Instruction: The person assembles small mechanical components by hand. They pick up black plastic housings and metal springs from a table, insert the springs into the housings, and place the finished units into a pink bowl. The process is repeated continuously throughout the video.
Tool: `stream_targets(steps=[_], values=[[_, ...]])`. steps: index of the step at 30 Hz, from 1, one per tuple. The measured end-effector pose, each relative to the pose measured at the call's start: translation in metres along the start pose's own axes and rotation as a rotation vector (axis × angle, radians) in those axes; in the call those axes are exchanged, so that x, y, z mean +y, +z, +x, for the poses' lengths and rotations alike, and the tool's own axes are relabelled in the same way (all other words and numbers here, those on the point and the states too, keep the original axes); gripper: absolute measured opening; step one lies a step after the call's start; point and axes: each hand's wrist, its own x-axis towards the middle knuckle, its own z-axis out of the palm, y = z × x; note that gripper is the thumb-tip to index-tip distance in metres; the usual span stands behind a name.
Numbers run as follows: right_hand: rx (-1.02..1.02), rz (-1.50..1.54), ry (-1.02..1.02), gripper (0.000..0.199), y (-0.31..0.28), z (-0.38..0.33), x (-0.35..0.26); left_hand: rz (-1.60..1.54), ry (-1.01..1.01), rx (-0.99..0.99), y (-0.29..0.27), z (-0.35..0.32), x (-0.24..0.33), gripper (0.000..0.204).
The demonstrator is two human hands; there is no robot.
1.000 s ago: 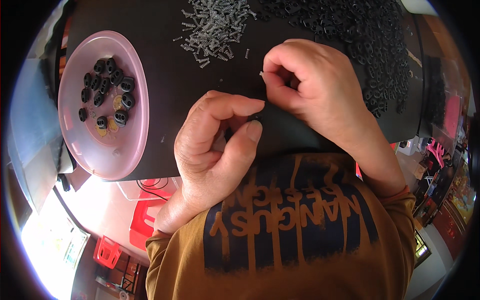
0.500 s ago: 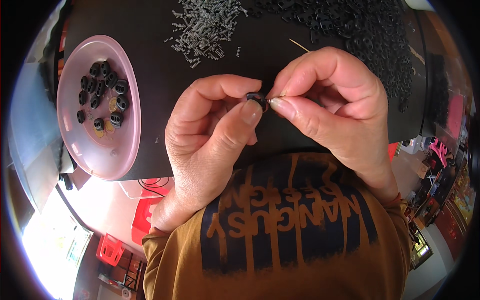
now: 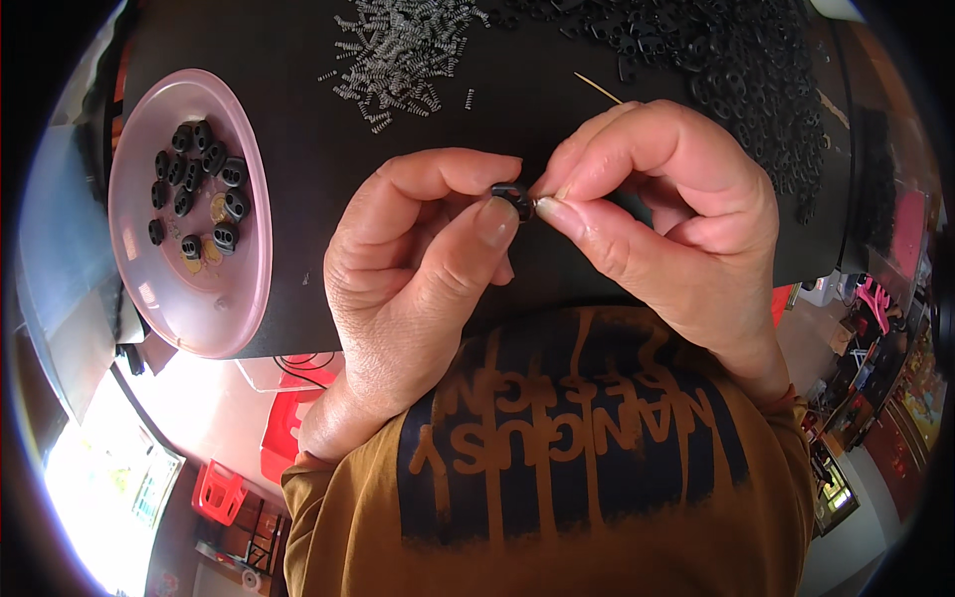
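My left hand (image 3: 408,259) is closed, with a black plastic cord lock piece (image 3: 513,195) gripped between its thumb and fingers. The piece is held above the dark table, its opening facing right. From the right, my right hand (image 3: 662,214) pinches a tiny shiny metal spring (image 3: 538,203) between thumb and forefinger, right at the edge of the black piece. Most of the spring is covered by the fingertips, so how deep it sits cannot be seen. Beyond the right hand, a thin wooden toothpick (image 3: 597,87) shows, its lower end hidden by that hand.
At the left, a pink translucent bowl (image 3: 254,298) holds several black cord locks (image 3: 226,237). A heap of small metal springs (image 3: 403,55) lies at the far middle of the dark table (image 3: 298,179). Loose black plastic parts (image 3: 736,75) spread over the far right.
Both hands keep the same grip, with the spring still at the black piece. The right hand has shifted slightly right. The bowl and spring heap appear slightly further left in the view.
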Motion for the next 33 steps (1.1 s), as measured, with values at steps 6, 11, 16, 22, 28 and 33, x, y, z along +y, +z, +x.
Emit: stream_targets(steps=[6, 11, 16, 22, 28, 33], values=[[-0.011, -0.065, -0.038, 0.016, -0.0017, -0.0005, 0.0004, 0.018, 0.010, -0.006, 0.0001, 0.0004, -0.0016, 0.019], [-0.037, -0.221, -0.120, 0.017, -0.0020, 0.0014, -0.0019, 0.021, 0.036, -0.011, -0.0012, -0.0001, -0.0041, 0.018], [-0.084, -0.351, -0.197, 0.017, -0.0045, 0.0029, -0.0044, 0.041, 0.107, -0.039, -0.0025, 0.0016, -0.0070, 0.017], [-0.072, -0.360, -0.212, 0.015, -0.0024, 0.0030, -0.0029, 0.186, 0.193, -0.050, -0.0016, 0.0005, -0.0076, 0.014], [-0.115, -0.347, -0.193, 0.017, -0.0078, 0.0008, -0.0051, 0.174, 0.161, -0.028, 0.0012, -0.0005, -0.0072, 0.016], [-0.073, -0.219, -0.199, 0.023, -0.0058, -0.0034, 0.0012, 0.025, 0.073, -0.027, 0.0022, -0.0008, -0.0062, 0.018]])
